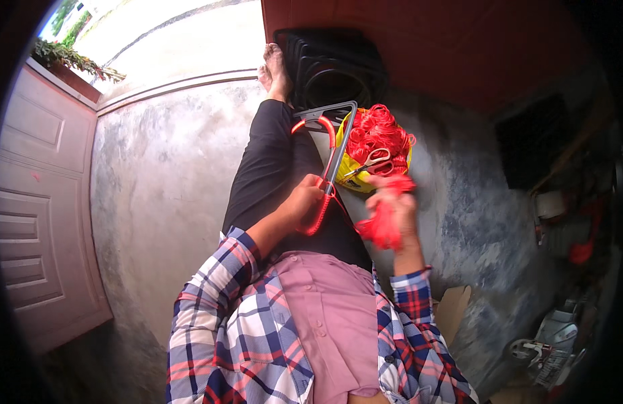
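Observation:
My left hand [306, 202] is closed around a dark grey frame [344, 138] with rounded corners, lying over my legs. Red cord wraps the near edge of that frame, and an inner curved bar [330, 131] is also partly red. At its right, my right hand [404, 214] grips a loose bundle of red cord [383, 230], smeared by motion. A thin strand runs between the bundle and the frame. Just beyond my right hand sits a yellow bag [355, 180] full of red cord [375, 131]. Scissors [377, 159] lie on top of that cord.
A stack of black frames [335, 67] stands by my bare foot [274, 71]. On the left is a panelled door [42, 202]. Cardboard [453, 313] lies near my right elbow, with a grey wheeled object [554, 340] farther right. Grey concrete floor [170, 155] surrounds me.

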Tool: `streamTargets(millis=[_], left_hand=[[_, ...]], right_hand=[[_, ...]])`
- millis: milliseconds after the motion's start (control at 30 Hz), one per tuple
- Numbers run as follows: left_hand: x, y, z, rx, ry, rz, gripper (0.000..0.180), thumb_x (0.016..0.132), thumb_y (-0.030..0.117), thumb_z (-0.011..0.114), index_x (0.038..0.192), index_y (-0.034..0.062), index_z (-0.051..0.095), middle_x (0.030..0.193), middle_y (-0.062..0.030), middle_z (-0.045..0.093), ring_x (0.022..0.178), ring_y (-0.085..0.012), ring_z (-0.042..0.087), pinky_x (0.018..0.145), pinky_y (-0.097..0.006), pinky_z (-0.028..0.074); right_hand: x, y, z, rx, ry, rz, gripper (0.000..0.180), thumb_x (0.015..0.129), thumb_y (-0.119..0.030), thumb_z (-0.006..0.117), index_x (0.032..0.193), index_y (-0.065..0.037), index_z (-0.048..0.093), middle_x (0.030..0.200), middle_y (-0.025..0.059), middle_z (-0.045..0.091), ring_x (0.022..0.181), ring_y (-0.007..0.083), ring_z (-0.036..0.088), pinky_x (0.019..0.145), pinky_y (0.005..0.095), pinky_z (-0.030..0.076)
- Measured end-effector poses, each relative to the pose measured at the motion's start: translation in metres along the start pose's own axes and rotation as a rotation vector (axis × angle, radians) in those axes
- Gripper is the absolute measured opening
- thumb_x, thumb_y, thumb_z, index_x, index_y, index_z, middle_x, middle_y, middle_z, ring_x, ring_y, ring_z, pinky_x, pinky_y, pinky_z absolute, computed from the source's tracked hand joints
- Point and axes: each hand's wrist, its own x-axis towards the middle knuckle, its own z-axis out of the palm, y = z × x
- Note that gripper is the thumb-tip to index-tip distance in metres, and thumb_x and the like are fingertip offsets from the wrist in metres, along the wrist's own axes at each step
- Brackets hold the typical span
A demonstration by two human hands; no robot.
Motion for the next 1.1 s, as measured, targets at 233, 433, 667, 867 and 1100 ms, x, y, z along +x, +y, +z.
streamTargets(millis=[233,433,667,867,1100], left_hand=[[0.002,0.0,-0.003,-0.132,-0.002,-0.038,0.024,0.078,0.009,0.052,0.102,0.0068,0.054,0.082,0.0,0.054,0.076,-0.0122,0.049,0.074,-0.025,0.039],[0.013,-0.001,0.0,-0.165,0.01,-0.067,0.015,0.073,0.008,0.053,0.088,0.0105,0.053,0.075,0.0027,0.048,0.073,-0.0095,0.045,0.069,-0.024,0.036],[-0.021,0.01,0.032,0.733,0.395,0.859,0.041,0.07,0.003,0.056,0.111,0.0013,0.055,0.105,-0.0175,0.058,0.105,-0.0374,0.053,0.096,-0.043,0.041],[-0.033,0.014,0.05,0.75,0.091,0.892,0.024,0.073,0.005,0.07,0.094,0.0046,0.058,0.086,-0.0134,0.06,0.086,-0.0355,0.058,0.08,-0.043,0.045],[-0.005,0.022,-0.003,0.419,0.523,0.625,0.007,0.083,0.001,0.067,0.083,0.0009,0.06,0.07,-0.0028,0.06,0.064,-0.0093,0.055,0.06,-0.026,0.047]], right_hand=[[-0.008,0.012,0.047,-0.091,-0.116,0.035,0.008,0.087,-0.008,0.062,0.091,-0.004,0.057,0.07,0.0004,0.056,0.054,0.0084,0.053,0.049,0.0227,0.046],[-0.02,0.003,0.05,-0.136,-0.215,0.089,0.008,0.081,-0.003,0.06,0.088,-0.005,0.057,0.063,-0.0018,0.051,0.05,0.0069,0.048,0.045,0.0221,0.039],[-0.033,-0.088,0.017,-0.481,-0.071,-0.239,0.01,0.088,-0.012,0.061,0.085,-0.003,0.059,0.074,0.0056,0.064,0.063,0.0091,0.058,0.06,0.0241,0.048],[-0.059,-0.17,-0.07,0.319,-0.054,-0.761,0.02,0.1,-0.024,0.052,0.101,-0.005,0.053,0.069,0.0038,0.049,0.056,0.0127,0.046,0.059,0.026,0.046],[-0.02,-0.056,-0.018,-0.404,-0.075,-0.43,0.029,0.068,-0.001,0.054,0.096,-0.003,0.055,0.085,0.0059,0.056,0.078,0.0192,0.057,0.073,0.0342,0.049]])
